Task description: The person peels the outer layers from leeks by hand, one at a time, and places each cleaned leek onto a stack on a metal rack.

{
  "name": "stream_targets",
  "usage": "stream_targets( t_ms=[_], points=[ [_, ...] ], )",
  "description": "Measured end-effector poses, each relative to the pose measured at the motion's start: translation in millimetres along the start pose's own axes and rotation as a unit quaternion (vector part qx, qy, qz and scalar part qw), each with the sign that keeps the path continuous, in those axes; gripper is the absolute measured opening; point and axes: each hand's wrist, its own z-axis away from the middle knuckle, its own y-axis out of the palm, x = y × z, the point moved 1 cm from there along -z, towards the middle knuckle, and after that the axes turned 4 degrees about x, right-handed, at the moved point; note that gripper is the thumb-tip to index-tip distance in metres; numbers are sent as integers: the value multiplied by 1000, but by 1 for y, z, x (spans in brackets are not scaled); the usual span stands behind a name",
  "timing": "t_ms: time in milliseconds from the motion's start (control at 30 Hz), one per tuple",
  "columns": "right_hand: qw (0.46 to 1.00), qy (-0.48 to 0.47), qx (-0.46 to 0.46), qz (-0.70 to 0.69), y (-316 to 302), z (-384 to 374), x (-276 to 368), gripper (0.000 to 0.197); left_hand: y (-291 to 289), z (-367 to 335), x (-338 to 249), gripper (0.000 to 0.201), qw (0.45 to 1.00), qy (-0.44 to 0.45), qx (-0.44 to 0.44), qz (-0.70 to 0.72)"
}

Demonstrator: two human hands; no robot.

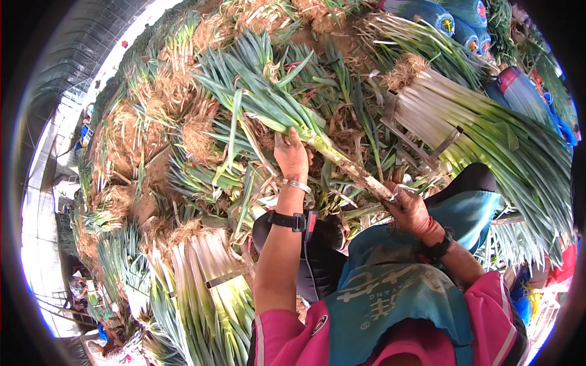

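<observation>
The right hand (410, 211) pinches the whitish lower end of a long onion-like stalk with broad green leaves (342, 160); the left hand (293, 157) touches it at the leaf base, its closure unclear to me. Below the grip, white lettering crosses a teal cloth apron (427, 305). Right of it lies a smooth white-stemmed bundle (452, 113); left, tangled straw-brown roots (198, 137); farther left, a gridded grey roof (67, 70).
</observation>
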Motion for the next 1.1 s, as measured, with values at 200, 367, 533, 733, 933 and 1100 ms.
stream_targets(
  t_ms=[200, 367, 533, 733, 933, 1100],
  points=[
    [996, 56, 14, -64, 3, 0, 13, 45, -9, 16, 3, 9, 868, 370, -48, -326],
    [980, 143, 73, -119, 0, 13, 12, 48, -27, 28, 4, 7, 910, 313, 121, -243],
    [983, 121, 86, -107, -5, 9, 24, 47, -7, 74, -3, 10, 856, 120, 424, -272],
    [931, 253, 117, -238, 7, 1, 1, 44, 14, 126, -3, 15, 796, -123, 593, -18],
    [922, 215, 93, -310, 59, -49, -49, 47, 52, 198, -18, 22, 685, -19, 723, 94],
    [857, 256, 81, -440, 40, -62, -70, 41, 16, 146, -50, 28, 723, 95, 684, 29]
  ],
)
